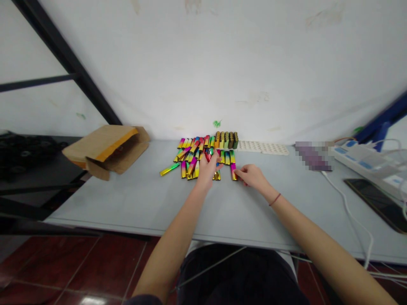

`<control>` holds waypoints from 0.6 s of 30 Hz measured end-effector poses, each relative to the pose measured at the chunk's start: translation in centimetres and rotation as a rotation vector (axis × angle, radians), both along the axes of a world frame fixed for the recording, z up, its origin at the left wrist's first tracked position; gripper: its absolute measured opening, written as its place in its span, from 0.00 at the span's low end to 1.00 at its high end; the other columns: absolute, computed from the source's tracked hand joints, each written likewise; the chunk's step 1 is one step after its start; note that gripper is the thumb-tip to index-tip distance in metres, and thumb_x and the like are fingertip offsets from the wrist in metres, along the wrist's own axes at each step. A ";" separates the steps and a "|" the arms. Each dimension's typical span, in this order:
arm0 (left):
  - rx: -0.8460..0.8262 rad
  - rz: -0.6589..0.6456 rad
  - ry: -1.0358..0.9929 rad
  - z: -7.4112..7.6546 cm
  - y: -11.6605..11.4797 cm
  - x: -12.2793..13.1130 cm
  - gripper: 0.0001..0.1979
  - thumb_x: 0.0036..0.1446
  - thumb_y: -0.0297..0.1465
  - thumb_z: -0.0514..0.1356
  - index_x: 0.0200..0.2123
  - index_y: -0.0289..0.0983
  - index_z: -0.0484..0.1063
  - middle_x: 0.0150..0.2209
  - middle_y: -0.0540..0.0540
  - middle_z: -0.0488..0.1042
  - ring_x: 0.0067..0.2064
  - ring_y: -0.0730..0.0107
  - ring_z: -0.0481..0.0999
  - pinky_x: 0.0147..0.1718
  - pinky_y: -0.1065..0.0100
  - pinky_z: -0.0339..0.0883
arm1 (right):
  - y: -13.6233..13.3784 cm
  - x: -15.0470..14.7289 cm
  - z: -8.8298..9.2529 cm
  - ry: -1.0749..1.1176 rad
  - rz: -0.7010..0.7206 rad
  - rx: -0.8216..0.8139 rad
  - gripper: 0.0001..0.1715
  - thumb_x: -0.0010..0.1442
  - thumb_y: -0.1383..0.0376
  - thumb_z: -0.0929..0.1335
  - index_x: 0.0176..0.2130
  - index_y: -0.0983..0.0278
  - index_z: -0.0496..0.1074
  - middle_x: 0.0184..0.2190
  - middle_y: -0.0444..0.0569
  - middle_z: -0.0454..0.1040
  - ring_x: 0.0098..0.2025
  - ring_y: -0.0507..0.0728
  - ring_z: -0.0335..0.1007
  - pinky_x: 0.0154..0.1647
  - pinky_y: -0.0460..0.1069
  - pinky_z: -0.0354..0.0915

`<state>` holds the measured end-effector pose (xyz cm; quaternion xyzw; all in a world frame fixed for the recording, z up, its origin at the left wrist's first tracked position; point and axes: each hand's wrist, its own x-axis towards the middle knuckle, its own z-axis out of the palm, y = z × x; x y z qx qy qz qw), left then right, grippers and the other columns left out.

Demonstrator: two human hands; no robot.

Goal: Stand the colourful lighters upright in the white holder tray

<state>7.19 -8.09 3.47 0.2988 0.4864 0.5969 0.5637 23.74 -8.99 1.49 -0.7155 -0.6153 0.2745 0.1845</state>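
Shiny lighter-shaped cases [191, 166] in pink, yellow, green and blue lie in a loose pile at the middle of the table. My left hand [208, 167] is over the pile's right side, its fingers curled around a red, shiny case [208, 156] that they partly hide. To the right, my right hand [251, 174] pinches the edge of a pink-and-yellow case [233, 171] resting on the table. Just above that case, several others [227, 157] lie side by side in a row. Behind them, a block of cases [226, 140] stands upright with gold-coloured tops showing.
A white strip with rows of holes [263, 147] lies along the wall. At left is an opened brown paper bag [104, 144]. On the right are a blurred-out purple item [313, 156], a power strip [365, 163], a dark phone [378, 203] and a white cable [346, 201].
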 end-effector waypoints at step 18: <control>0.099 0.070 0.476 -0.1 0.6 -1.9 0.17 0.60 0.30 0.67 0.52 0.39 0.72 0.39 0.47 0.78 0.43 0.62 0.81 0.50 0.62 0.74 | -1.5 -2.9 2.3 -0.108 0.092 0.189 0.12 0.68 0.66 0.71 0.49 0.68 0.79 0.41 0.57 0.86 0.45 0.63 0.83 0.43 0.50 0.69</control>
